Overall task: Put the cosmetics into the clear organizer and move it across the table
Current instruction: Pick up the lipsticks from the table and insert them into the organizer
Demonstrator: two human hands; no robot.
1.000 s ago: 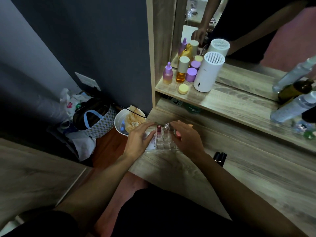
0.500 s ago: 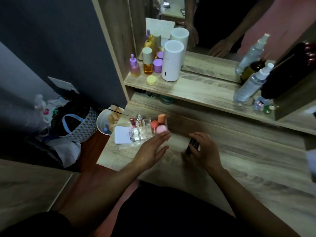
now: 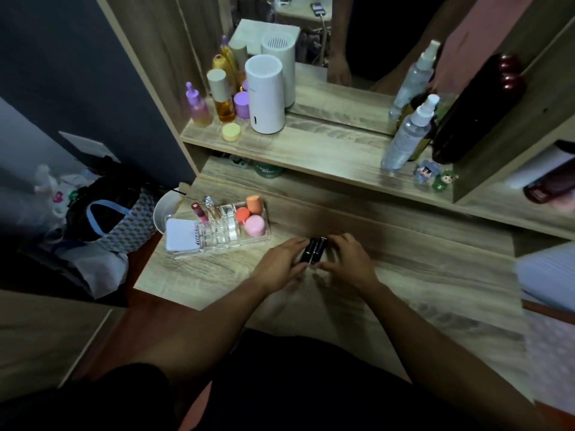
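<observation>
At the far left, on the floor beside the desk (image 3: 193, 275), sits a patterned bag with a blue handle (image 3: 121, 225), and a white bowl (image 3: 166, 209) shows just past the desk's left edge. On the desk near that edge stands the clear organizer (image 3: 217, 231): a white compact (image 3: 183, 234) lies at its left end, a pink lip tube (image 3: 199, 213) and a silver-capped tube (image 3: 211, 205) stand upright in the small middle cells, and two orange sponges (image 3: 249, 206) and a pink round sponge (image 3: 255, 226) fill its right compartment. Just right of the organizer, apart from it, the left hand (image 3: 277, 262) and the right hand (image 3: 350, 259) meet around a cluster of black lipstick tubes (image 3: 314, 250) lying on the desk; both grips are closed on the tubes from opposite sides, fingertips touching them. On the shelf behind, purple and amber bottles stand left of a white cylindrical device (image 3: 267, 94), with clear spray bottles (image 3: 407, 135) farther right.
</observation>
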